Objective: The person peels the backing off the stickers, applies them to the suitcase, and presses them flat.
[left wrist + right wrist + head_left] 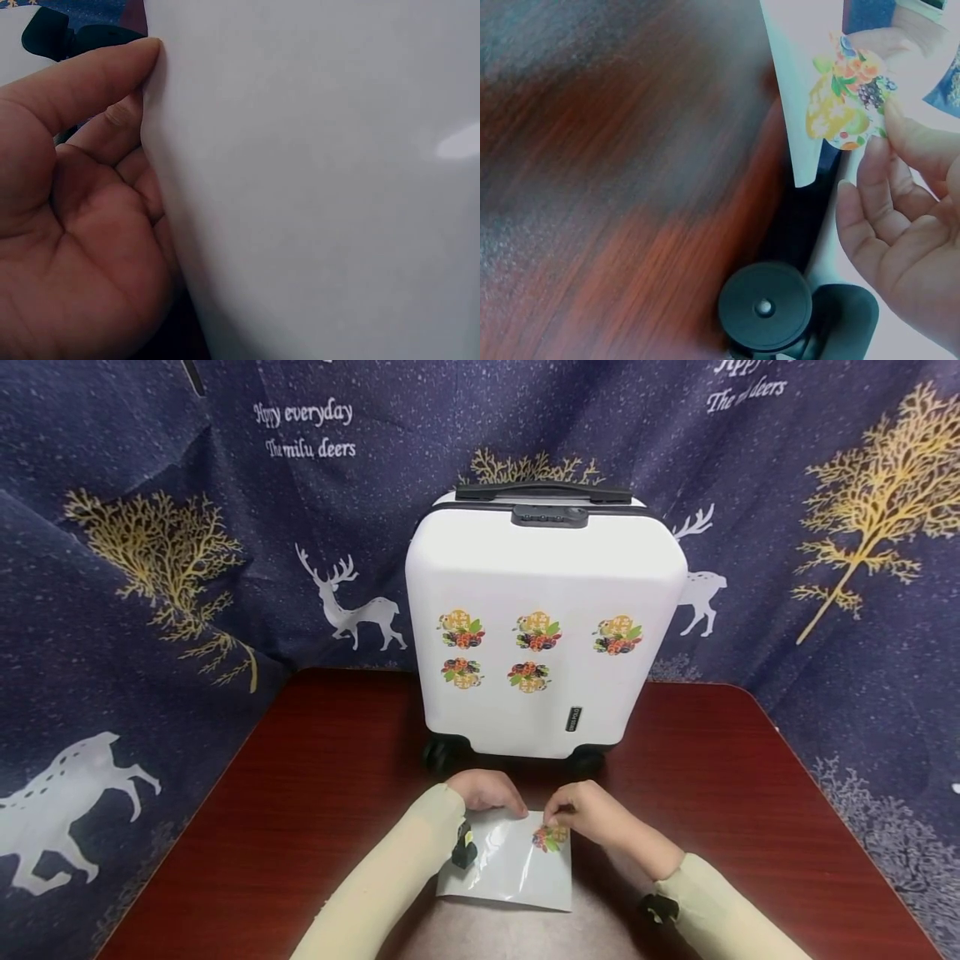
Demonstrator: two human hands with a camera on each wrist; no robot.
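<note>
A white glossy sticker sheet (498, 864) is held up at an angle just above the table's near part. My left hand (489, 791) grips its far edge, with the thumb on the near face in the left wrist view. At the sheet's right corner, my right hand (588, 810) pinches a fruit-patterned sticker (847, 97) between thumb and forefinger. The sticker overlaps the sheet; whether part of it still clings there, I cannot tell. Behind both hands stands a white suitcase (547, 556), bearing several similar fruit stickers (537, 632) in two rows.
The suitcase's black wheels (765, 306) stand on the reddish-brown wooden table (330, 760), close beyond my hands. A dark blue cloth (330, 502) with deer and trees hangs behind. Black wrist cameras (464, 847) sit on both sleeves.
</note>
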